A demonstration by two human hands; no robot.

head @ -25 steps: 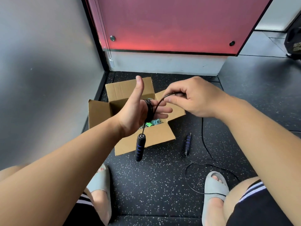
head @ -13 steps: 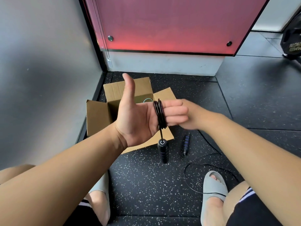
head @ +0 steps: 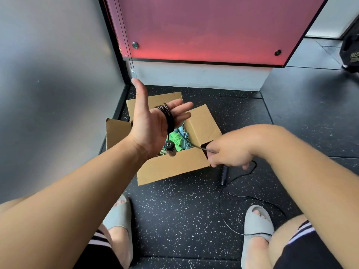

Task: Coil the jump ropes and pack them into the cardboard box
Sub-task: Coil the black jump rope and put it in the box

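Closest to you, your feet in grey slides (head: 256,220) are planted on the black speckled floor (head: 174,220), one on each side. Between them and a little to the right, the slack (head: 220,206) of the black jump rope (head: 167,116) loops loosely over the floor and passes the toe of your right slide. It leads up to the loose handle (head: 224,174), which lies on the floor just beside the cardboard box (head: 171,167).

Above that handle, your right hand (head: 229,152) is curled, pinching a taut stretch of the cord at the box's near right corner. The hand is blurred, so the exact finger hold cannot be made out.

The box sits open on the floor with its flaps spread. Inside lie green and blue ropes (head: 177,140) in a tangle.

Your left hand (head: 153,129) is raised over the box, palm towards you, thumb up and fingers straight. The rope is wound in several tight turns around those fingers, and its other handle (head: 170,149) hangs below the palm on a short length of cord.

Beyond the box stand a pale plinth and a pink panel (head: 204,26); a grey wall runs along your left.
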